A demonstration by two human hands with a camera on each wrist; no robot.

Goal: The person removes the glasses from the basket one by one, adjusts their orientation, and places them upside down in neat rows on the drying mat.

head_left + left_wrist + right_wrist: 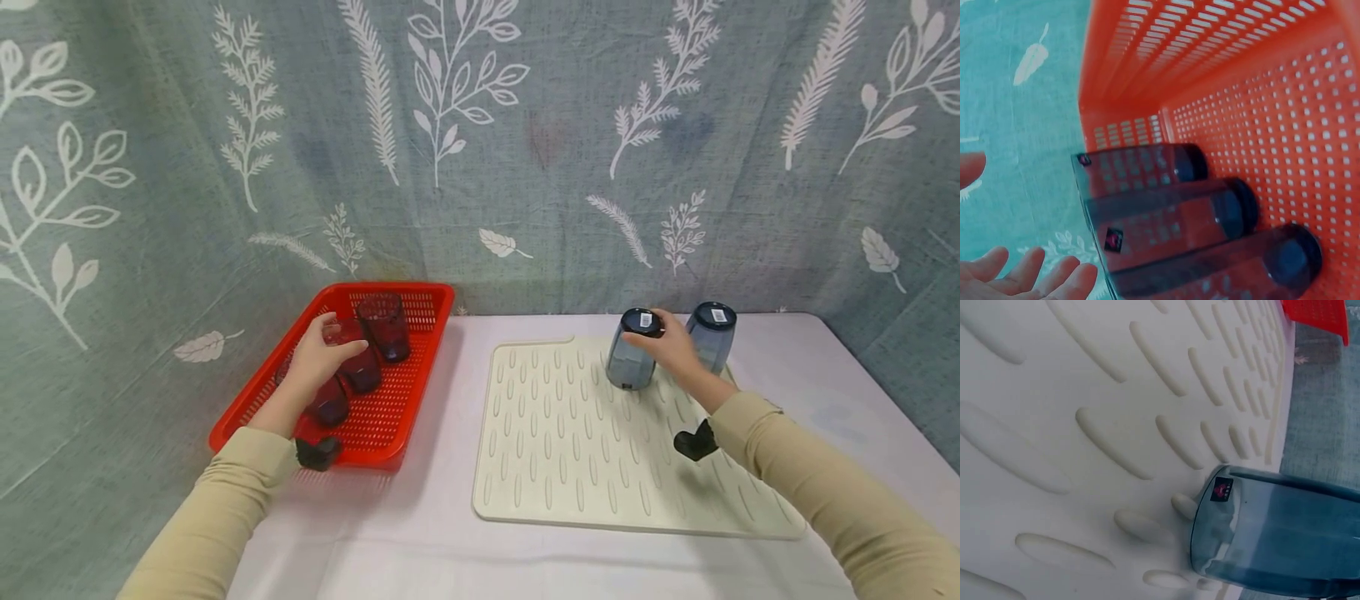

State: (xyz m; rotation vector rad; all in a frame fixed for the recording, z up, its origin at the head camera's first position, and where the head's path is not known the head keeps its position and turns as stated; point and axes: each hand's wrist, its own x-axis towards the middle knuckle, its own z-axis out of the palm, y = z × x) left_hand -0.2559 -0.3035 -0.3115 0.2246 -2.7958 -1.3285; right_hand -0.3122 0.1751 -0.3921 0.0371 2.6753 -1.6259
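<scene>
My left hand point(318, 358) is over the red basket point(393, 287), its thumb and fingers spread apart, holding nothing. Below and beside it, three tinted drinking glasses stand in the basket, among them a far one point(384, 321) and a middle one point(1166, 215). My right hand point(675, 346) grips an upside-down blue-grey glass point(628, 364) near its base. That glass has its rim down at the back of the cream ridged mat point(555, 450); whether it touches is hard to tell. Just right of it, a second inverted glass point(714, 337) stands at the mat's back edge.
A white-covered table point(442, 533) lies under the basket and mat, with a strip of its cover between them. Behind and to the left hangs a grey-green leaf-patterned cloth point(540, 208). The basket has raised, perforated walls point(1272, 112).
</scene>
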